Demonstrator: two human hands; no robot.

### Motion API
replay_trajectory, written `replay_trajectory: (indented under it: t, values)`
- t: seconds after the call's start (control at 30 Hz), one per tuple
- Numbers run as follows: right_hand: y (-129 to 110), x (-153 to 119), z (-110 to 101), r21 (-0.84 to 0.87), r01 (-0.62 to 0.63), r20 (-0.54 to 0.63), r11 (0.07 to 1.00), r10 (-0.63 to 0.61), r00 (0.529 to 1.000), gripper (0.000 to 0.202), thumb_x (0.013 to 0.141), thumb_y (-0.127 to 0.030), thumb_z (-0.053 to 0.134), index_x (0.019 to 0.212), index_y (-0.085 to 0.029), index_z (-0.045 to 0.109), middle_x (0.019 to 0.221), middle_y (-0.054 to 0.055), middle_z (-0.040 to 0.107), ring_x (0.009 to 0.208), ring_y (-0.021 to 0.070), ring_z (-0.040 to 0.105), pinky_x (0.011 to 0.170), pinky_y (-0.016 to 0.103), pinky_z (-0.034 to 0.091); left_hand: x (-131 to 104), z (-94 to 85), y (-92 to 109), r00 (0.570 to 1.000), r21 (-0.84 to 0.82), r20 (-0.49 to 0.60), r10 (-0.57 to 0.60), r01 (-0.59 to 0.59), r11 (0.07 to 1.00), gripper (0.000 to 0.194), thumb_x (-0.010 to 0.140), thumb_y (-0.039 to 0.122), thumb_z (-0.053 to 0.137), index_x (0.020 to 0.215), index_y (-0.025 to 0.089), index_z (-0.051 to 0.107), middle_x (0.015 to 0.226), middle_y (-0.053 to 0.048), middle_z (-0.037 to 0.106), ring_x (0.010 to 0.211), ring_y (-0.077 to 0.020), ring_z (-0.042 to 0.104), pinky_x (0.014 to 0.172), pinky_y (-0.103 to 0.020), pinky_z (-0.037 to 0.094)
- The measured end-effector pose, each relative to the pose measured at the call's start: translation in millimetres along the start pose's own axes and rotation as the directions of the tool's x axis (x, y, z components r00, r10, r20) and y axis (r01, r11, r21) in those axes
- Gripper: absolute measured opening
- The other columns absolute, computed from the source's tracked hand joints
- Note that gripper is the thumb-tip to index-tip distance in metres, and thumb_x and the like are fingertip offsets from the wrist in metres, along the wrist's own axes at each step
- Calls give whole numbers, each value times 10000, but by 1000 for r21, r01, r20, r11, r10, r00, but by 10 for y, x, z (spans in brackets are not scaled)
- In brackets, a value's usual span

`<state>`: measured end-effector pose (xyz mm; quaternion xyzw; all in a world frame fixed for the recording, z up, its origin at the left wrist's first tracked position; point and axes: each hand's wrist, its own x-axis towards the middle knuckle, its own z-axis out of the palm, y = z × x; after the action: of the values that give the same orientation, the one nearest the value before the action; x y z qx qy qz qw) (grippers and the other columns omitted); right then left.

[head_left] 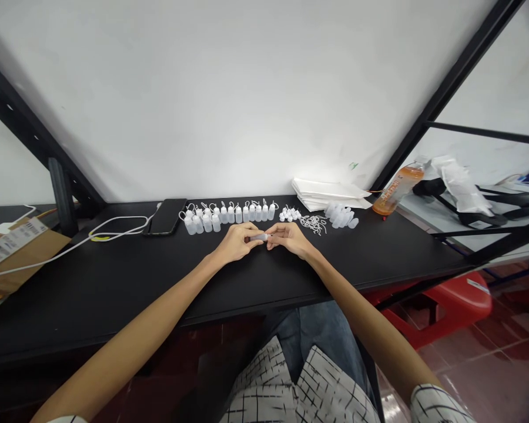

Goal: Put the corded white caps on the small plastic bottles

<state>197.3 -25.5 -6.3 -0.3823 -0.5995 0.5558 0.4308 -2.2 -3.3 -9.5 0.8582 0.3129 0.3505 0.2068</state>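
My left hand (235,242) is closed around a small translucent squeeze bottle (258,237), which lies sideways over the black table. At the bottle's right end, the thumb and fingers of my right hand (290,239) pinch its white tip; whether a separate cap sits there is too small to tell. Behind my hands stand rows of similar capped bottles (207,223) with string loops on top. Just beyond my right hand are several small white caps (290,215), a heap of white string loops (314,224) and a pile of uncapped translucent bottles (341,216).
A black phone (165,217) with a white cable (126,218) lies left of the bottles. Folded white sheets (328,194) rest by the wall, near an orange drink bottle (397,189). A cardboard box (30,252) is far left; a red stool (456,299) stands right, below the table.
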Motion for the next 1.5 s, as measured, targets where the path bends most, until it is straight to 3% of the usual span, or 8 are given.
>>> replay_trajectory:
  t: [0.4, 0.57, 0.67, 0.83, 1.0, 1.17, 1.4, 1.5]
  values:
    - [-46, 8, -1, 11, -31, -4, 999, 31, 1000, 380, 662, -443, 795, 841, -122, 697, 685, 40, 680, 611, 144, 653, 645, 317, 577, 25, -28, -19, 998, 46, 66, 1, -4, 999, 215, 871, 336, 581, 941, 189, 722, 840, -37, 682, 645, -129, 555, 617, -242, 417]
    - [-24, 23, -41, 28, 1, -92, 1000, 2, 996, 376, 663, -468, 785, 794, -128, 697, 706, 42, 672, 547, 134, 633, 535, 290, 568, 35, -74, 22, 988, -106, 84, -127, 136, 985, 298, 921, 388, 481, 914, 149, 658, 732, -30, 658, 588, -126, 554, 593, -245, 426]
    - [-11, 25, -49, 26, 16, -100, 1000, -13, 995, 365, 659, -455, 791, 793, -127, 704, 667, 25, 650, 512, 122, 614, 506, 278, 553, 50, -78, 36, 972, -324, 122, -200, 229, 918, 372, 939, 455, 434, 844, 140, 609, 669, -14, 592, 533, -97, 498, 545, -231, 404]
    - [-11, 18, -28, 9, 3, -69, 1000, -3, 998, 362, 659, -446, 792, 789, -119, 706, 659, 22, 650, 505, 117, 607, 502, 274, 546, 74, -57, 47, 928, -630, 210, -308, 369, 683, 408, 894, 541, 500, 812, 150, 585, 610, 29, 422, 505, -69, 368, 439, -187, 267]
    - [-16, 18, 8, -31, -30, -33, 999, 29, 999, 353, 671, -444, 781, 786, -119, 701, 639, 24, 649, 515, 116, 606, 498, 256, 524, 87, -66, 101, 907, -728, 228, -353, 399, 557, 398, 848, 542, 578, 895, 148, 613, 612, 34, 391, 491, -57, 329, 405, -176, 193]
    - [-7, 38, 39, -112, 3, 31, 994, 0, 1000, 331, 718, -444, 737, 755, -118, 692, 659, 37, 669, 519, 94, 588, 476, 207, 470, 96, -67, 174, 898, -771, 240, -368, 407, 490, 416, 822, 526, 622, 915, 121, 623, 767, -35, 518, 514, -44, 355, 394, -162, 191]
    - [23, 63, 52, -160, 20, 55, 987, -11, 998, 337, 741, -451, 698, 813, -122, 695, 728, 51, 678, 548, 101, 592, 456, 200, 448, 96, -68, 142, 904, -753, 219, -366, 395, 526, 391, 834, 523, 607, 793, 137, 560, 674, 28, 381, 490, -36, 277, 403, -155, 165]
    - [27, 77, -18, -199, 36, -35, 979, -44, 998, 348, 761, -471, 662, 851, -135, 687, 790, 66, 682, 555, 131, 614, 444, 232, 457, 87, -66, 95, 905, -730, 214, -367, 398, 555, 388, 829, 519, 608, 757, 151, 509, 693, 37, 353, 491, -34, 267, 411, -156, 174]
